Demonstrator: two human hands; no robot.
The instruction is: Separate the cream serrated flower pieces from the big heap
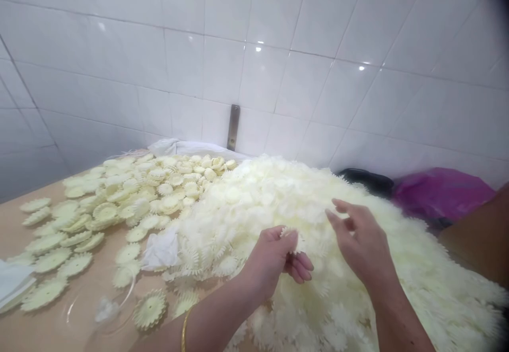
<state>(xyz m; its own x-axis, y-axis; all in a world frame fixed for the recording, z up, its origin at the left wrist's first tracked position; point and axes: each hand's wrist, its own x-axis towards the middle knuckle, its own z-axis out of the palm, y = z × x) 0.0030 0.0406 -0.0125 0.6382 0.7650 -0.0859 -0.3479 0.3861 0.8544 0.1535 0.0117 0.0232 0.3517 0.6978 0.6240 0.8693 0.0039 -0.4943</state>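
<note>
My left hand (280,259) pinches a small pale, frilly-edged flower disc (299,242) between thumb and forefinger, its other fingers curled loosely below. To the right, my right hand (360,240) hovers with thumb and forefinger apart and nothing visible between them. Beneath both hands spreads a large heap of thin, pale yellow-white frilly flower pieces (270,198). A pile of thicker, layered yellow flower discs (107,211) lies to the left. Nearer my left forearm, a single stacked disc (150,309) rests on the table.
A clear round dish (70,312) with a white tuft stands front left on the tan table (40,188). A crumpled white tissue (160,248) sits beside the heap. White paper (15,284) lies far left. A purple bag (443,192) and a dark object (368,181) are back right, below the tiled wall.
</note>
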